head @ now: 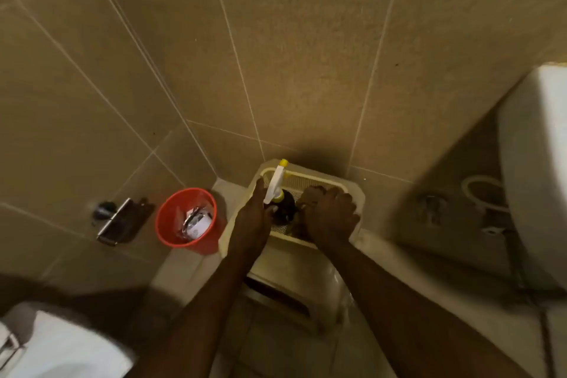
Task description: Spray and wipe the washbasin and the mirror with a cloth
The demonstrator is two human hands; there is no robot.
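Note:
A dark spray bottle (283, 207) with a white trigger and yellow nozzle stands in a cream plastic basket (322, 182) on a cream stool (294, 267) in the corner. My left hand (256, 218) grips the bottle from the left, just below the trigger. My right hand (329, 218) is curled over a brownish cloth (310, 193) lying in the basket's right half; the hand hides most of the cloth. The white washbasin (534, 169) juts out at the right edge, seen from its side. No mirror is in view.
A red waste bin (171, 224) with rubbish stands on the floor left of the stool. A metal paper holder (113, 221) is fixed to the left tiled wall. A white toilet (61, 347) fills the lower left. Pipes and a valve (435, 209) sit under the basin.

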